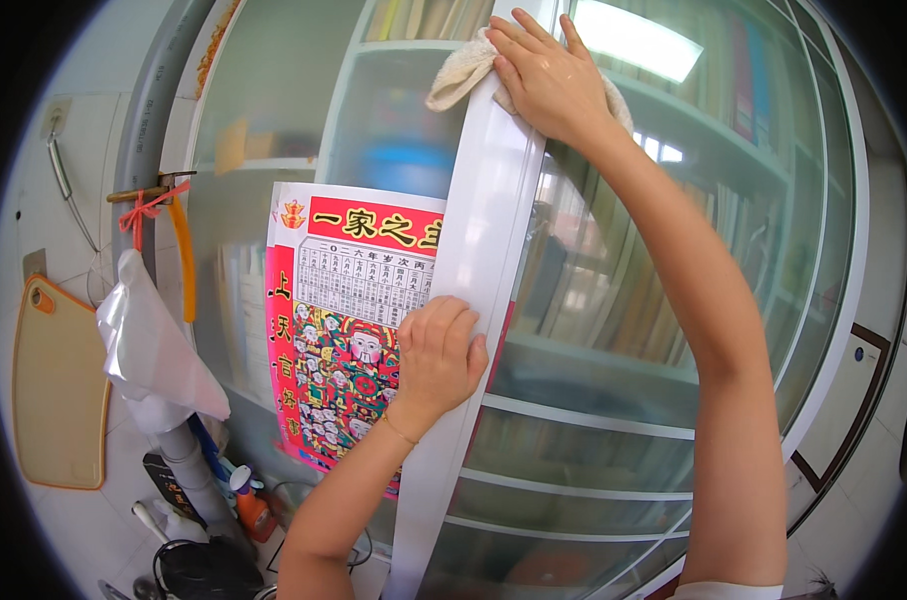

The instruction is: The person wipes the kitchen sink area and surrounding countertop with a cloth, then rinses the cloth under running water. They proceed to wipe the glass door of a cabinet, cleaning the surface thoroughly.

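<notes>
My right hand [551,79] lies spread over a cream terry cloth [459,73], pressing it against the upper part of a white door frame [491,180]. The cloth sticks out on both sides of the hand. Lower down, my left hand [440,356] rests with bent fingers at the left edge of the same frame, over a printed paper poster [348,262]. Its fingertips are hidden, so I cannot tell whether it grips the edge. The poster bears writing and colourful figures, and its right side is covered by the frame.
Books stand behind the cabinet's glass door [611,300]. At left are a grey pipe [142,120], a hammer [172,187] tied with red cord, a plastic bag [150,337] and a cutting board [60,390]. An orange spray bottle [252,506] and a black pan-like object [210,566] sit below.
</notes>
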`<state>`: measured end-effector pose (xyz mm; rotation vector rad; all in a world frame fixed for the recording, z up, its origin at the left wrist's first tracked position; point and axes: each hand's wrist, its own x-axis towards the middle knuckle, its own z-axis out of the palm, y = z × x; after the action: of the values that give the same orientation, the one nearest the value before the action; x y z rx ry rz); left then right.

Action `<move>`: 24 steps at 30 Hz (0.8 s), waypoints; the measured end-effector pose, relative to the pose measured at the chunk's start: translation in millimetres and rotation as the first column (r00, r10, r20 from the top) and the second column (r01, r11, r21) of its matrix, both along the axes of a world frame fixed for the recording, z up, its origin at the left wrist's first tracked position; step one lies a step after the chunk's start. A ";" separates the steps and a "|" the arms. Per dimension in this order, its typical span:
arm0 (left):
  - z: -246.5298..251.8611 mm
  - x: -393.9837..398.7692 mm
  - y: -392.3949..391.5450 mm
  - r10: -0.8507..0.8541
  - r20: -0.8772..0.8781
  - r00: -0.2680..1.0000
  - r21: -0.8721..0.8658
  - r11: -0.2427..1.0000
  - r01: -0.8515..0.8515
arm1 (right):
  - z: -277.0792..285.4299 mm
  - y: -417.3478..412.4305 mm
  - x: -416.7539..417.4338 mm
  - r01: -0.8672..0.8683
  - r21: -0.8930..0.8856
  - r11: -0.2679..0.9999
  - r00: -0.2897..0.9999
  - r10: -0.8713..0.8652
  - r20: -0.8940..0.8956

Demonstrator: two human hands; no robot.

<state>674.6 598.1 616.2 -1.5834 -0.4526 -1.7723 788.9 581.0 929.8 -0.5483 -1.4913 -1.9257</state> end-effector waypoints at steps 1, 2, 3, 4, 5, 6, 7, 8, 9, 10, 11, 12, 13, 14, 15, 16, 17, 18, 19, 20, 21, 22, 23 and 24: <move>-0.4 -1.9 0.3 0.003 0.010 1.000 0.002 1.000 -0.003 | -6.6 2.4 0.7 -0.018 -0.015 1.000 1.000 0.018 0.015; -0.7 -2.6 0.5 0.004 0.020 1.000 0.004 1.000 -0.004 | -18.0 4.1 5.3 -0.034 -0.030 0.999 0.999 0.035 0.031; -1.3 -9.6 1.3 0.019 0.017 1.000 0.001 1.000 -0.019 | -31.3 3.8 2.2 -0.069 -0.045 0.997 0.997 0.071 0.043; -1.7 -11.4 1.9 0.021 0.017 1.000 -0.001 1.000 -0.021 | -41.4 2.0 6.1 -0.059 -0.060 0.996 0.996 0.063 0.065; -2.5 -13.3 2.1 0.025 0.017 1.000 -0.004 1.000 -0.025 | -41.4 2.2 7.4 -0.068 -0.069 0.995 0.994 0.073 0.079; -1.8 -11.2 1.9 0.021 0.007 1.000 -0.004 1.000 -0.021 | -39.3 -1.3 10.3 -0.068 -0.072 0.995 0.993 0.075 0.094; -1.8 -9.3 1.4 0.019 -0.003 1.000 -0.005 1.000 -0.019 | -37.6 -3.3 10.9 -0.070 -0.075 0.995 0.991 0.078 0.109; -1.4 -8.6 1.1 0.017 -0.014 1.000 -0.006 1.000 -0.017 | -28.5 -4.2 7.0 -0.039 -0.047 0.998 0.991 0.044 0.123; -0.9 -5.2 1.4 0.013 -0.005 1.000 -0.001 1.000 -0.013 | -21.2 -4.8 3.2 -0.007 -0.045 0.999 0.995 0.011 0.100; -0.6 -3.5 1.4 0.010 0.005 1.000 0.002 1.000 -0.010 | -15.1 -3.8 -2.6 0.024 -0.045 0.999 0.997 -0.020 0.079; -0.4 -0.7 1.4 0.006 0.015 1.000 0.005 1.000 -0.006 | -12.8 -4.1 -4.4 0.055 -0.045 0.997 0.997 -0.053 0.058; -1.0 -3.2 2.1 0.010 0.023 1.000 0.005 1.000 -0.010 | -17.4 -1.4 -4.8 0.023 -0.034 0.999 0.998 -0.022 0.053; -1.6 -4.9 2.6 0.013 0.032 0.999 0.005 1.000 -0.013 | -26.3 0.5 -1.8 -0.008 -0.022 1.000 0.999 0.009 0.049; -2.2 -6.5 3.0 0.015 0.041 0.999 0.005 1.000 -0.015 | -35.0 1.9 1.9 -0.038 -0.010 0.999 0.998 0.038 0.045; -2.7 -11.7 3.2 0.024 0.027 0.999 -0.002 1.000 -0.024 | -43.2 2.4 4.5 -0.075 -0.042 0.996 0.996 0.077 0.043; -2.6 -12.6 4.1 0.023 0.019 1.000 -0.006 1.000 -0.022 | -49.6 0.2 10.2 -0.100 -0.072 0.992 0.994 0.104 0.046; -2.5 -14.2 4.2 0.022 0.010 1.000 -0.010 1.000 -0.022 | -51.8 -1.1 11.6 -0.126 -0.102 0.987 0.990 0.132 0.048; -1.7 -12.4 3.8 0.027 0.010 1.000 -0.007 1.000 -0.027 | -45.9 -2.9 11.5 -0.073 -0.088 0.993 0.995 0.079 0.061; -1.5 -8.5 3.2 0.029 0.008 1.000 -0.005 1.000 -0.029 | -36.6 -2.4 10.0 -0.056 -0.059 0.997 0.996 0.060 0.066; -1.3 -4.9 2.6 0.031 0.005 1.000 -0.005 1.000 -0.031 | -25.4 -0.8 4.9 -0.039 -0.031 0.999 0.997 0.041 0.070; -1.2 -3.4 1.9 0.027 0.007 1.000 -0.004 1.000 -0.027 | -18.8 -0.6 -0.6 -0.024 -0.004 1.000 0.997 0.024 0.071; -0.9 -2.4 1.2 0.022 0.010 1.000 -0.003 1.000 -0.022 | -15.9 -1.9 -4.2 0.036 -0.076 0.997 0.999 -0.033 0.033; -1.0 -0.3 0.9 0.016 0.012 1.000 -0.002 1.000 -0.016 | -19.1 -1.3 -2.5 0.023 -0.059 0.998 0.999 -0.021 0.044; -2.3 -1.6 1.6 0.017 0.018 1.000 -0.003 1.000 -0.017 | -25.6 1.1 -2.0 0.002 -0.043 0.999 0.999 0.000 0.051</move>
<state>672.9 599.8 613.8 -1.5627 -0.4763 -1.7753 786.9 582.1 904.2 -0.5223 -1.5676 -1.9254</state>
